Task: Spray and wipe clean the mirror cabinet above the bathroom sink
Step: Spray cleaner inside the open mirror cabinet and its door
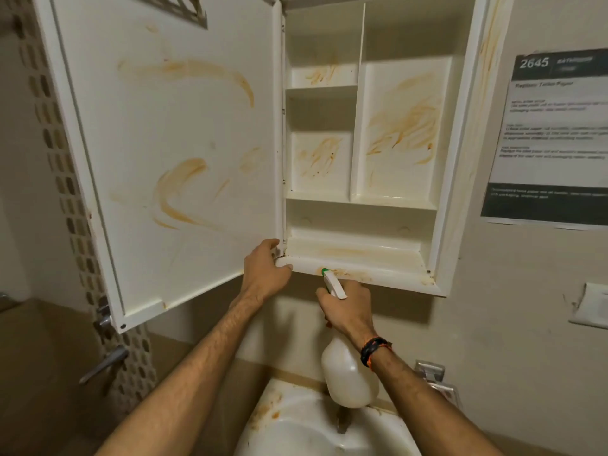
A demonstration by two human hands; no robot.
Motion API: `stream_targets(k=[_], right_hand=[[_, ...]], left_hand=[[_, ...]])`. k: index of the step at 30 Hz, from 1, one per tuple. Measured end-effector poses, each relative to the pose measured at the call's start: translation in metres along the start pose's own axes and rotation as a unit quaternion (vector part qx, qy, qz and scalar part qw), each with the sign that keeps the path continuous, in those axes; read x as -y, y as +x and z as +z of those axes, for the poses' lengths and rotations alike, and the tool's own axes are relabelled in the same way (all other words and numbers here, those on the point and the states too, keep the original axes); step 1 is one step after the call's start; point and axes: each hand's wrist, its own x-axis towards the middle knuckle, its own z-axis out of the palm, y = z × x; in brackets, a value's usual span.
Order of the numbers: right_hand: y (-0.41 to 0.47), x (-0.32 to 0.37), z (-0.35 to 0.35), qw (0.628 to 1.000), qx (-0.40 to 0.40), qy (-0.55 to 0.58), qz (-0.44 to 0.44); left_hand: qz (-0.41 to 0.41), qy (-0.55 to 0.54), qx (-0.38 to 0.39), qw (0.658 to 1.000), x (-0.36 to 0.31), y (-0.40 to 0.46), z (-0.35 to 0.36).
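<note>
Right hand (348,307) grasps the spray bottle (348,376), its green nozzle (325,270) just under the cabinet (460,133) sill; left hand (265,269) grips the sill's corner beside the open door (171,143). Spraying looks to be the step in hand: next, aim higher at the orange smears; no cloth visible. Below are the sink (296,419), then the tap (342,421)

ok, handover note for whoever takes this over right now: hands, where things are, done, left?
Left hand: fingers curled over the cabinet's lower left corner, by the door hinge.
Right hand: grip on the spray bottle, green nozzle at the bottom ledge.
Cabinet door swung open.
Done: no wiped area visible.
Left: orange smears on door, compartments, ledge, and sink below. No cloth in view.
</note>
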Motion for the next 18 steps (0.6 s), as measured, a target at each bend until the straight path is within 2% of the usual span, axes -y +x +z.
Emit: stream_targets(k=[3,8,14,18], right_hand=[[-0.004,-0.002,0.004,1.0,-0.021,-0.021,-0.008],[-0.007,-0.011,-0.006,0.998,-0.043,0.014,0.034],[-0.014,-0.036,-0.041,0.992,-0.11,0.024,0.059],[-0.018,-0.05,-0.064,0.989,-0.125,0.036,0.073]], left_hand=[[-0.008,-0.008,0.007,1.0,0.004,-0.004,0.003],[-0.006,-0.012,0.037,0.999,0.007,-0.014,0.016],[0.028,-0.014,0.06,0.998,-0.003,-0.027,0.044],[0.045,-0.03,0.072,0.996,-0.014,-0.035,0.061]])
